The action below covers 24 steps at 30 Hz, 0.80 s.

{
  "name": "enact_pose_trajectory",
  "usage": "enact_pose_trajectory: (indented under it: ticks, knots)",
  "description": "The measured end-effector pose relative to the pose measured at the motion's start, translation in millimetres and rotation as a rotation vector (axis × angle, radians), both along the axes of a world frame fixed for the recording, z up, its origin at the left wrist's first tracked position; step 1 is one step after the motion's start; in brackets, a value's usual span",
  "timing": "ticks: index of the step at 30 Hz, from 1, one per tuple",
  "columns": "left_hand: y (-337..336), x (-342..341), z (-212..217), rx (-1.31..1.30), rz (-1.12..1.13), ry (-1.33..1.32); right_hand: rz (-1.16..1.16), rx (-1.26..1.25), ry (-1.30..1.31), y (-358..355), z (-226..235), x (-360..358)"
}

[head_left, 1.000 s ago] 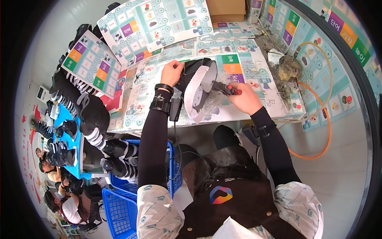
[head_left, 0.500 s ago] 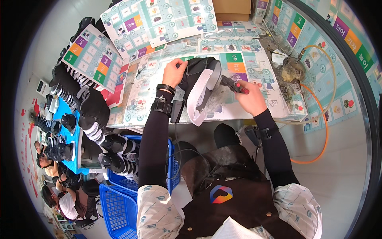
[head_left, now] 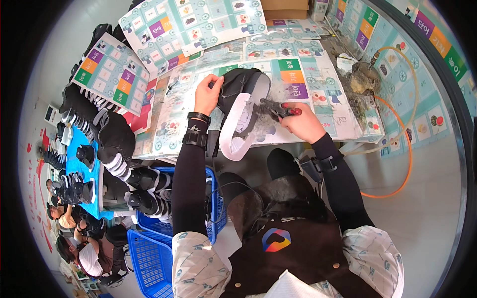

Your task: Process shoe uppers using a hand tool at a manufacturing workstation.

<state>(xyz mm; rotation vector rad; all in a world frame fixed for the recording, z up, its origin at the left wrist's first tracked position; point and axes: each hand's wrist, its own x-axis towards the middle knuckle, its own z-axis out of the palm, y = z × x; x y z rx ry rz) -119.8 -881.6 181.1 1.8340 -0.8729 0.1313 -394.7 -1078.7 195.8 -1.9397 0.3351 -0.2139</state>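
Observation:
My left hand [head_left: 207, 94] grips the upper edge of a black shoe with a white sole [head_left: 242, 109], holding it on its side over the table. My right hand [head_left: 299, 121] is closed on a small tool with a red handle [head_left: 280, 108], whose dark tip points into the shoe's opening. Both forearms wear black sleeves, and the left wrist carries a black band. The shoe rests on colourful printed sheets [head_left: 298, 84] that cover the table.
Piles of black shoes with white soles [head_left: 112, 136] lie at my left. Blue plastic baskets [head_left: 151, 248] stand beside my left leg. An orange hose [head_left: 402, 144] loops over the floor at right, near a clump of grey scraps [head_left: 362, 82]. Other people sit far left below.
The shoe has tilted a little and my right hand has brought the tool closer into its opening. The view has shifted slightly; both hands keep their grip.

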Motion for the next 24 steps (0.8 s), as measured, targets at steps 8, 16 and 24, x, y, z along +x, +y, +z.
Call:
enact_pose_trajectory:
  ticks: [8, 16, 24]
  knots:
    - [1, -2, -1, -0.005, -0.010, 0.002, 0.057, -0.012, -0.058, 6, 6, 1]
    - [-1, -2, -3, -0.018, 0.018, -0.015, 0.161, 0.047, -0.101, -2, -15, 7]
    - [1, 0, -6, -0.049, -0.009, -0.036, -0.077, 0.172, -0.074, 2, -21, 5]
